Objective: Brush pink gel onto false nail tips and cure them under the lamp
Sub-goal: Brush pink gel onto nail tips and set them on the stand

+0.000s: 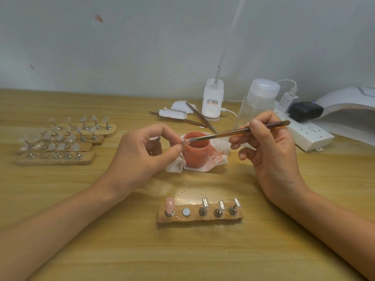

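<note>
Pale wooden desk (182,256) fills the lower half of the frame, and both forearms come in from the bottom corners. Nearest, at lower centre, lies a wooden holder strip (203,219). On its left end stands a pink-coated tip (169,205), next to it a bare round magnet (186,212), then three metal stands (218,208) with clear tips.

Above it, at the centre, the left hand (140,153) pinches a small nail tip (185,142) between thumb and forefinger; its fingers hide most of the tip, and its stand cannot be seen well. The right hand (272,151) has its fingers closed round a brush (233,133), and the bristle end touches that tip. Both are just over the open jar of pink gel (195,157), which stands on a stained tissue (218,157).

At middle left, four more strips (60,159) carry clear tips, blurred and hard to count. Farther back lie tweezers (200,117), a white lamp base (212,102) and a clear bottle (257,102), partly behind the right hand. At the right are a power strip (304,134) and the curing lamp (349,106), which the frame edge cuts off. Behind all is a grey wall (121,47).
</note>
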Motion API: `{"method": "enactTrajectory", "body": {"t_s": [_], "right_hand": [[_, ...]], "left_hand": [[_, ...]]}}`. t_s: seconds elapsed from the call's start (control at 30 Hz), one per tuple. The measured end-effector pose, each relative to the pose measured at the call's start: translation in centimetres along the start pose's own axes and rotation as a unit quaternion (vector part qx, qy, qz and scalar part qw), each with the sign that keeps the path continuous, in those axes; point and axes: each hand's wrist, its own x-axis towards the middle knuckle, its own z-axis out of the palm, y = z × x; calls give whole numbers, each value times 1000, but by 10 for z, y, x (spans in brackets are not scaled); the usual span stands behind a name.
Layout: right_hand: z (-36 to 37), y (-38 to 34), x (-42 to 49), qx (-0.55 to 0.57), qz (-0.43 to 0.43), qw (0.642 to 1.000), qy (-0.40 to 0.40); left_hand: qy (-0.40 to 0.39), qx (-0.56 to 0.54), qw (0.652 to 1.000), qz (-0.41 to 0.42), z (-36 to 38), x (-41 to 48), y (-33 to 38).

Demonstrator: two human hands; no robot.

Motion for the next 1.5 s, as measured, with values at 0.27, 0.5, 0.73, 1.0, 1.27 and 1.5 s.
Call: {"method": "enactTrajectory", "body": {"t_s": [0.27,0.5,0.73,1.0,1.27,1.5], "right_hand": [[-4,0,1,1,10,1000,27],[-4,1,1,-11,19,999,38],[-2,-1,1,-4,7,1000,7],[-3,-1,0,-2,9,1000,14],[-4,-1,-1,-16,24,999,45],[-2,-1,-1,-20,21,999,21]], "left_hand": [[-6,7,1000,4,0,-1,1],[2,-11,1000,9,0,0,0],[16,-13,999,31,0,1,1],[10,1,999,34,-2,0,-1],[9,11,999,34,-2,1,-3],[8,20,999,42,-2,0,-2]]}}
